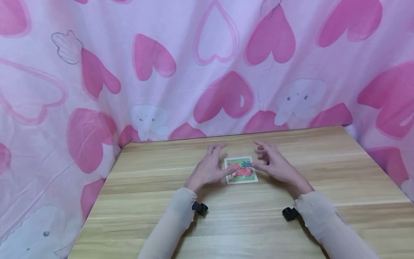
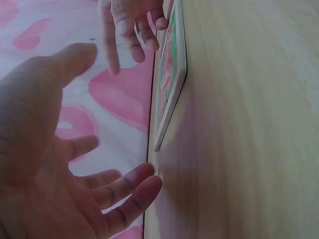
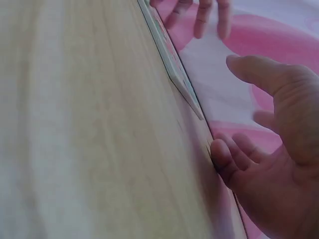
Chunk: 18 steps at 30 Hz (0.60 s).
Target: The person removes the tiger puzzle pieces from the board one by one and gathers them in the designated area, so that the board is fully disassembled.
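Observation:
A square picture puzzle (image 1: 240,176) with a white border lies flat on the wooden table (image 1: 245,223); its picture shows a red striped animal on green. At its left side is my left hand (image 1: 210,167), fingers loosely spread and the thumb reaching over the picture in the head view. On the other side my right hand (image 1: 275,163) is held the same way, thumb tip at the right border. Both wrist views show the puzzle's thin pale edge, with the left hand (image 2: 99,184) and the right hand (image 3: 279,174) apart from it and nothing in their fingers.
Behind the table and along its sides hangs a pink curtain (image 1: 181,97) printed with hearts and white cartoon animals. A small black camera (image 1: 200,208) sits at the left wrist, and another black camera (image 1: 290,214) at the right wrist.

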Tool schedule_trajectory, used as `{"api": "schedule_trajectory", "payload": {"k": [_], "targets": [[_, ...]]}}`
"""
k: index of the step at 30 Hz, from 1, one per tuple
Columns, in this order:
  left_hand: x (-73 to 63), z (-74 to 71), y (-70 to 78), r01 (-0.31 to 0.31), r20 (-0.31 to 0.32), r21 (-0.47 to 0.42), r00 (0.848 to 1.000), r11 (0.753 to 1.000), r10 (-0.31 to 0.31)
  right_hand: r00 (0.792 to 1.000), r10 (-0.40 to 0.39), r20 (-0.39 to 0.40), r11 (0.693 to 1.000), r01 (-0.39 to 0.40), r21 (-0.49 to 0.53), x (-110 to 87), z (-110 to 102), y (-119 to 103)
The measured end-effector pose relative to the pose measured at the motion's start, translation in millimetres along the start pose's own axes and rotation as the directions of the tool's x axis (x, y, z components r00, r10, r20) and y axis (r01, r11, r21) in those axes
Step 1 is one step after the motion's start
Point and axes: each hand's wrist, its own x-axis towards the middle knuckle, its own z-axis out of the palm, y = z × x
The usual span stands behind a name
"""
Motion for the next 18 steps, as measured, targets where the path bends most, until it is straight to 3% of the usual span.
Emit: {"api": "schedule_trajectory", "payload": {"k": [10, 18], "targets": [[3.1, 5.5, -1.7, -0.068, 0.088, 0.007, 0.994, 0.998, 0.067, 0.997, 0.039, 0.060, 0.999, -0.041, 0.024, 6.2, 7.3, 0.0], [5.2, 9.9, -3.9, -0.101, 0.112, 0.017, 0.989, 0.995, 0.098, 0.996, 0.047, 0.074, 0.999, -0.047, 0.000, 5.6, 10.4, -0.7]]}}
